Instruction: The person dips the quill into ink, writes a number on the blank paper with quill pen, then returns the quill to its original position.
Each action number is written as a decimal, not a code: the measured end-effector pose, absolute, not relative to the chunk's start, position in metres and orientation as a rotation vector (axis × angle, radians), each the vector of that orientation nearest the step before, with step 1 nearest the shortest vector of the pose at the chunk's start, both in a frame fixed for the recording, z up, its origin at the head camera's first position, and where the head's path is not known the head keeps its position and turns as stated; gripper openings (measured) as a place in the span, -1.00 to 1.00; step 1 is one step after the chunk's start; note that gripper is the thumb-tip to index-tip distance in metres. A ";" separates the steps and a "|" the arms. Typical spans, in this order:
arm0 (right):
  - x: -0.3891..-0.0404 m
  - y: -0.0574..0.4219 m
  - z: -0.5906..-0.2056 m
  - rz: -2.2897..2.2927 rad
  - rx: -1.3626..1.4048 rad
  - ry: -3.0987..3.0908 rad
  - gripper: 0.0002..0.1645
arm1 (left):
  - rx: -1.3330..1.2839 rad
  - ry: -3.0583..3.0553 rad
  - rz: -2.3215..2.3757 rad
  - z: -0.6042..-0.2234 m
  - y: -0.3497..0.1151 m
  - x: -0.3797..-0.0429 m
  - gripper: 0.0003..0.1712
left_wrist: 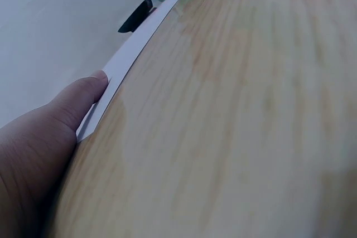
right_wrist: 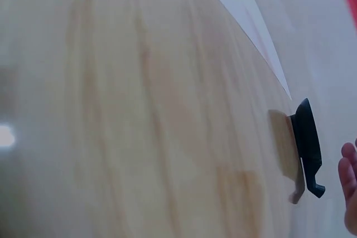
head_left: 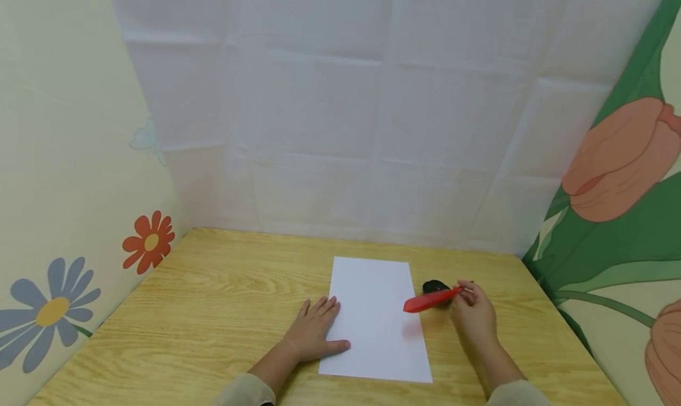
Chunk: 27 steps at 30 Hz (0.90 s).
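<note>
Right grip (head_left: 477, 317) pinches end of red feather-like item (head_left: 427, 301), held over white sheet's (head_left: 372, 311) right edge. Left grip (head_left: 314, 333) spread across sheet's left edge. Black object (head_left: 433, 285) beside sheet's right edge. Likely risks: loose pinch drops item; low sweep knocks black object; lighter left pressure lets sheet slide.

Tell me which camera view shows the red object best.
The head view: it shows the red object nearly whole, in the right hand. The left wrist view cuts it at the top edge; the right wrist view catches only a strip.
</note>
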State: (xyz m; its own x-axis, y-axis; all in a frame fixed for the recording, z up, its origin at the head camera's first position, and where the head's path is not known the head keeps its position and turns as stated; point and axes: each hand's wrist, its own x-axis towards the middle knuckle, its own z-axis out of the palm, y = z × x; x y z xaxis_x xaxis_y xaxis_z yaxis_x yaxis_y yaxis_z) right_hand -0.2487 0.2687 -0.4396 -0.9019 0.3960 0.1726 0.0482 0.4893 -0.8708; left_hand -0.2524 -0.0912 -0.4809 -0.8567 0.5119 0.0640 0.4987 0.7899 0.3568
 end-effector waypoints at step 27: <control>-0.263 0.271 -0.458 1.608 -0.437 -2.218 -0.43 | 0.805 2.951 0.539 -0.492 -0.085 -0.259 0.09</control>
